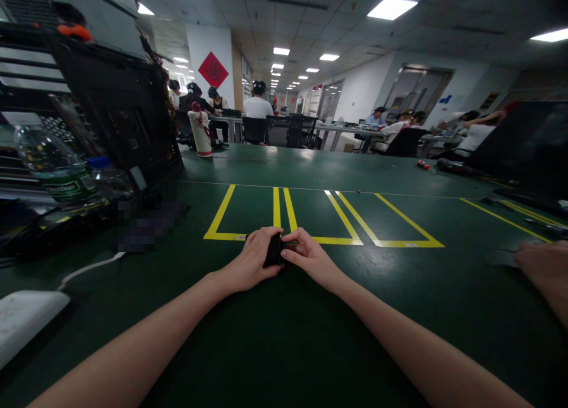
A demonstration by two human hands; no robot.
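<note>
My left hand [258, 257] is wrapped over a small black block-like object [273, 251] on the green tabletop, holding it from above and the side. Its exact kind is hard to tell, since the fingers cover much of it. From the other side my right hand [306, 255] reaches in, thumb and forefinger pinched together at the object's right edge. Whatever sits between those fingertips is too small and dark to name. Both hands are close to the near ends of the yellow tape outlines [277, 209].
At the left stand an open black computer case [119, 112], a clear plastic bottle [53, 165] and a white power strip [31, 319] with a cable. A cream bottle [201, 132] is farther back. Another person's hand [544, 272] rests at the right edge, near tools.
</note>
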